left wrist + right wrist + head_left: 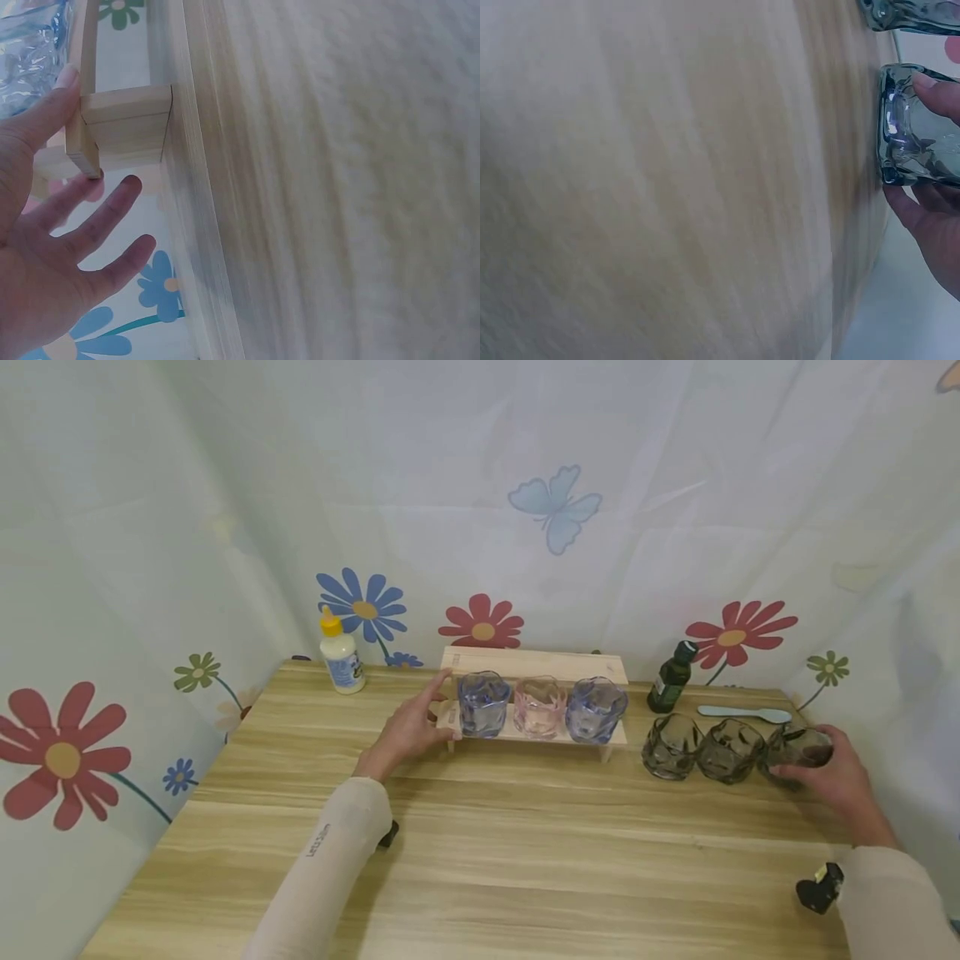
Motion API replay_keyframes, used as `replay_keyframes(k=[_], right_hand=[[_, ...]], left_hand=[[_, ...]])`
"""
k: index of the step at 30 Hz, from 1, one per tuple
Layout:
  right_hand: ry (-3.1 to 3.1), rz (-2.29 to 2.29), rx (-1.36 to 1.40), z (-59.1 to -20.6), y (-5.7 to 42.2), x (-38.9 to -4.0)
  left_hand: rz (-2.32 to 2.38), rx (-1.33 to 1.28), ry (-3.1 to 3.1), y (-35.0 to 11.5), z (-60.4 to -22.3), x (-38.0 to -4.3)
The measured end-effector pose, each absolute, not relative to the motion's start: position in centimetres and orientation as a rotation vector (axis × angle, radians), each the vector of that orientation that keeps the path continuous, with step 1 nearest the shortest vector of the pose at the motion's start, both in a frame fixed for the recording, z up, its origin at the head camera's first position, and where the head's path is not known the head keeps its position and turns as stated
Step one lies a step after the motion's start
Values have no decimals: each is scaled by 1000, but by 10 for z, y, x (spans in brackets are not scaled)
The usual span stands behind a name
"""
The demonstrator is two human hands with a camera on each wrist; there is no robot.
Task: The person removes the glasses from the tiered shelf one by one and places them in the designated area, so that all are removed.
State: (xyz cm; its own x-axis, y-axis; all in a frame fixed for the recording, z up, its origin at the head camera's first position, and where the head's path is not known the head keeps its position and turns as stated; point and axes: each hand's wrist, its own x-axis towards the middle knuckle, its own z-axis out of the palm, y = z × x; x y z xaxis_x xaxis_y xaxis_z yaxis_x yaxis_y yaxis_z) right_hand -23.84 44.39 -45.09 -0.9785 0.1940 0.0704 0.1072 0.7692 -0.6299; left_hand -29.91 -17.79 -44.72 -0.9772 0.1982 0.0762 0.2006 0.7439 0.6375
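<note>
My left hand [408, 727] is at the left end of a small two-step wooden stand [536, 663], thumb at the lower step's front, index finger reaching behind. In the left wrist view, thumb and index finger pinch the end of its board [84, 150]; the other fingers are spread. A blue glass [483, 714], a pink glass [540, 714] and a purple-blue glass [596, 718] line the lower step. At the right, my right hand [836, 772] grips a smoky grey glass [915, 146] by its sides. Two similar grey glasses, one left [671, 747] and one middle [729, 750], stand beside it in a row.
A white glue bottle [343, 660] with a yellow cap stands at the back left. Behind the grey glasses are a dark green bottle [671, 681] and a pale blue spatula [742, 714]. A flower-printed curtain [420, 485] borders the wooden table [540, 860].
</note>
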Motion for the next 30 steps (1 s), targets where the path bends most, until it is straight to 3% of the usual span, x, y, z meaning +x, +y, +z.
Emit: replay_keyframes(k=[30], right_hand=[[-2839,1099,-212,-452,435,-238]], left_hand=[[-1065,-309,-2938,-176,-444,-297]])
